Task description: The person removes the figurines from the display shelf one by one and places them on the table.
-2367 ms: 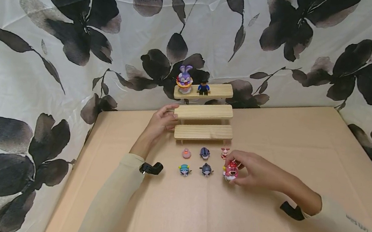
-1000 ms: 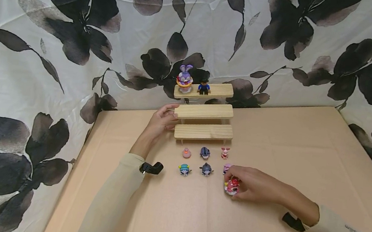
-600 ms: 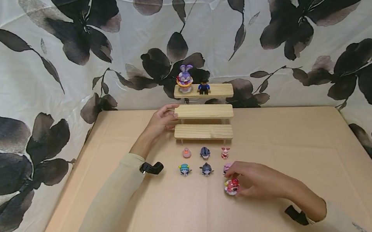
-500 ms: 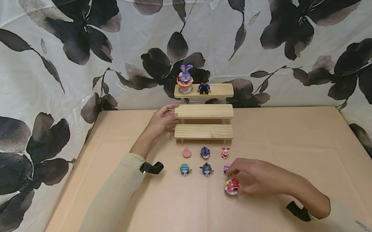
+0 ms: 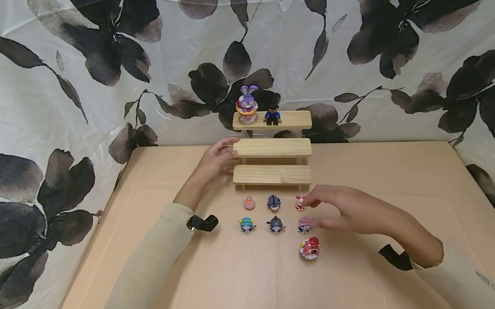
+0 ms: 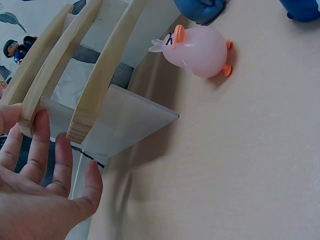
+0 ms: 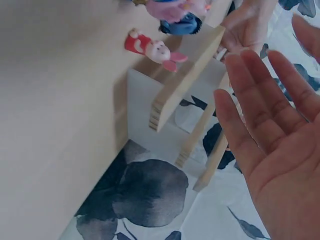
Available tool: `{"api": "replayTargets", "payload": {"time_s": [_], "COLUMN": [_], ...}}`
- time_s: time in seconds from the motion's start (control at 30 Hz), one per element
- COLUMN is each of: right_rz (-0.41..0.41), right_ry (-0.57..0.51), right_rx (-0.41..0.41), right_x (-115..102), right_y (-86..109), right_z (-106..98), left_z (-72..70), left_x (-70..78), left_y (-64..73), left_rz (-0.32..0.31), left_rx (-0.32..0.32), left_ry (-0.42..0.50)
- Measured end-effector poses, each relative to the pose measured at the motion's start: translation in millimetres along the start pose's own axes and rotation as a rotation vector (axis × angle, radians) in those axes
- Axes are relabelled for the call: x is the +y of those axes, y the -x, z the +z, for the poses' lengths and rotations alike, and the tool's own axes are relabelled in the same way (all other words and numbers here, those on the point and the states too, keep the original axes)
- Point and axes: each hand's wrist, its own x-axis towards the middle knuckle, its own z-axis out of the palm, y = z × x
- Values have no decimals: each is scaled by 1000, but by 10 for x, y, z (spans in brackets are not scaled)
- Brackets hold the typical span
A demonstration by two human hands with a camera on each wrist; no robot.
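My left hand [image 5: 216, 161] holds the left end of a three-tier wooden display stand [image 5: 273, 148]. In the left wrist view, its thumb and fingertips are at the end of the middle plank [image 6: 55, 65]. My right hand [image 5: 357, 211] is empty, fingers apart, its fingertips right at a small pink piglet figurine [image 5: 299, 203]. Just below them stands a pink-and-blue figurine [image 5: 305, 225]. A larger red-and-pink bear figurine [image 5: 309, 248] sits on the table, nearest to me. In the right wrist view, the piglet [image 7: 150, 48] stands before the lowest plank, away from the fingers.
A purple rabbit figurine [image 5: 247, 105] and a blue-and-black toy figure [image 5: 273, 116] stand on the top plank. Before the stand are a pink duck [image 5: 249, 203], a dark blue figurine [image 5: 274, 203], a teal-hatted figurine [image 5: 246, 225] and a grey-hooded figurine [image 5: 275, 225]. A floral cloth [image 5: 290, 40] hangs behind.
My right hand moved the bear figurine toward me, put it down and let go. It then moved away from me toward the piglet. My left hand stayed at the stand.
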Motion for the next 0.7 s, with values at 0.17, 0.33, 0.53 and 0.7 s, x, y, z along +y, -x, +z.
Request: {"api": "replayTargets", "payload": {"time_s": [0.17, 0.33, 0.53, 0.7], "right_rz": [-22, -6, -9, -26], "right_ry": [-3, -42, -89, -113], "right_rx": [106, 166, 231, 272], "right_x": [26, 71, 122, 145], "right_y": [-131, -285, -461, -599], "right_z": [-140, -278, -379, -437], "left_z": [7, 9, 9, 3], "left_x": [-4, 3, 15, 11], "left_y": [-3, 1, 6, 3], "left_rz": [2, -2, 1, -1], "left_rx": [1, 1, -3, -4], "left_ry": [-6, -9, -8, -5]}}
